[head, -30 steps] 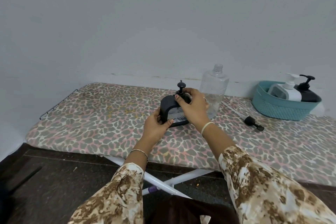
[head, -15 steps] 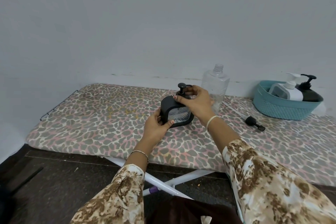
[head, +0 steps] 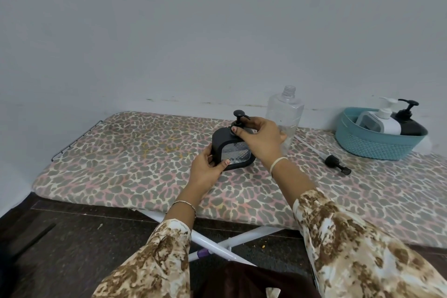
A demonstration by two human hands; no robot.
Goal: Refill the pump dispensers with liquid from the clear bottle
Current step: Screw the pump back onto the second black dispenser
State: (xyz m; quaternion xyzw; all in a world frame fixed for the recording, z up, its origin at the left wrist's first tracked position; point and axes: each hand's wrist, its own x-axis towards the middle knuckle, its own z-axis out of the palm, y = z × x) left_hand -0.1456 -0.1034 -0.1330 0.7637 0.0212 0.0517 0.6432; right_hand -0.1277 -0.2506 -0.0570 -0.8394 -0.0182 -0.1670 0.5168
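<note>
A black pump dispenser [head: 222,143] with a clear window stands on the leopard-print ironing board [head: 125,167]. My left hand [head: 208,164] grips its lower left side. My right hand [head: 260,138] holds the black pump head [head: 239,116] at the dispenser's neck. Behind my right hand stands the clear bottle [head: 285,113], uncapped and upright. A loose black pump [head: 335,163] with its long tube lies on the board to the right.
A teal basket [head: 372,143] at the far right holds a white dispenser [head: 382,121] and a black dispenser [head: 408,121]. A wall runs just behind the board. The board's front edge drops to a dark floor with white legs below.
My right hand has turned around the pump head, and the pump's nozzle now points a different way. The dispenser and my left hand stay in place.
</note>
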